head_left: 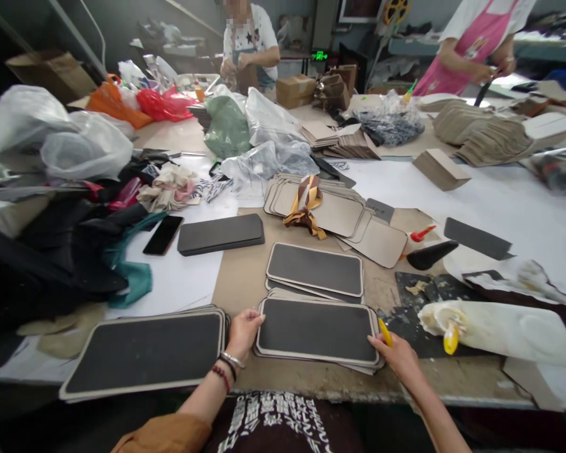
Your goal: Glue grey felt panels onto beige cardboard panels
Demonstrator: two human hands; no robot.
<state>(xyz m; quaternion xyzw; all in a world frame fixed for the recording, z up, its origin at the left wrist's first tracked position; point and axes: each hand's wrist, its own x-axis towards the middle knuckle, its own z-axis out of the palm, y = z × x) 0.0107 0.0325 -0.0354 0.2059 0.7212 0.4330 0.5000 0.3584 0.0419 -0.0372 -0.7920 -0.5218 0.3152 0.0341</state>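
Observation:
A stack of tan cardboard panels topped by a dark-faced panel (317, 328) lies at the near table edge. My left hand (243, 333) grips its left end, fingers curled over the rim. My right hand (399, 356) rests at the panel's right end with a yellow tool (385, 331) pinched in its fingers. Another dark-faced stack (316, 269) lies just behind it. A larger stack of the same panels (145, 352) sits to the left of my left hand.
Plain tan panels with a brown-gold ribbon (306, 204) lie farther back. A phone (163, 234) and dark foam sheets (221, 234) sit left of centre. Glue-smeared paper and a bottle (453, 333) are on the right. Plastic bags and fabric pile up left. Two people work at the far side.

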